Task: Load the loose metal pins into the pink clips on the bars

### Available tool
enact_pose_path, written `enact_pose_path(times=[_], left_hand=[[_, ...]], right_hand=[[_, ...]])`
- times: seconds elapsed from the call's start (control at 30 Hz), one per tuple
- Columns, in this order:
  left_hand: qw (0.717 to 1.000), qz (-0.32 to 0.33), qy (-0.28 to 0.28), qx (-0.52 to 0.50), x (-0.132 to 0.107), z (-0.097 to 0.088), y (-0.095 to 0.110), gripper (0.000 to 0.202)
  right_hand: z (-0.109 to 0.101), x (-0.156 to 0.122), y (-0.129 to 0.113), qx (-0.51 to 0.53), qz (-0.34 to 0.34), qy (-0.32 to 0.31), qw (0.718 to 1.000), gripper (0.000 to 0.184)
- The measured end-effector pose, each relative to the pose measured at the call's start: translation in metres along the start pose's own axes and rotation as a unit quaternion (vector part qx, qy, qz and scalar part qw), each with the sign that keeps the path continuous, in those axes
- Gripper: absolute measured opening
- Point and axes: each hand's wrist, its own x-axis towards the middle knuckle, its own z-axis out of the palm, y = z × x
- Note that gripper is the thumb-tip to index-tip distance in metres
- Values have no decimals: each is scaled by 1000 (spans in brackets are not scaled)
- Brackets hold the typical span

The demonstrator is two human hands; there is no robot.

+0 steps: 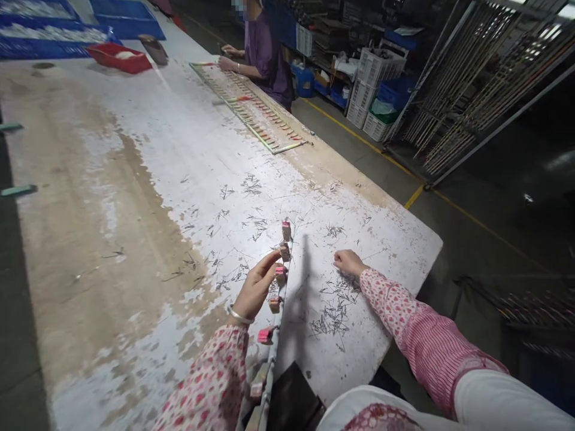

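Note:
A pale rod (277,335) carries several small wooden clips, some with pink tops, and runs away from me just above the table. My left hand (255,288) reaches in from the rod's left side, its thumb and fingers closed at one of the brown wooden clips (284,251). A pink-topped clip (280,272) sits just nearer on the rod, beside the fingers. To the right, my right hand (349,263) is closed over the table, fingers curled together; whatever they hold is hidden. Beneath and before it lies a loose heap of thin dark metal pins (335,317).
More pins lie scattered over the worn white table (148,251). A frame with rows of small pieces (251,111) lies farther back, by a co-worker in purple (267,54). A red tray (119,58) and blue bins (128,18) stand at the far left; a rod rack (476,90) stands right.

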Motion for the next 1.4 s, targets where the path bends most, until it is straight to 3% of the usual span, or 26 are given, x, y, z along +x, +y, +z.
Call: enact_pose_path(times=[0.13,0.23,0.47,0.6,0.73,0.93,1.1,1.4], left_hand=[[999,-13,36,-8,-25,-4,-3,57],[998,-45,52,-10,-36,-5,-4,64],[998,-27,48,-3,-40,-4,-1,64],[999,-27,37,-1,-38,-3,-2,66],[1000,-15,16,-1,-35,-1,-5,65],[1000,-8,-8,1,-35,6,-4,65],[1000,-14,-7,2,-35,9,-3,65],[999,-31,-13,9,-31,6,-5,67]], right_hand=[[41,-8,29,-19,44,-21,999,9],[52,-6,31,12,27,-21,999,8],[43,0,27,157,3,-14,988,22],[33,-7,24,220,-21,-33,975,11],[28,-10,19,245,-43,-38,968,16],[33,-6,18,196,-18,-88,977,17],[35,-7,24,87,8,-141,986,14],[31,13,28,-52,27,-84,995,13]])
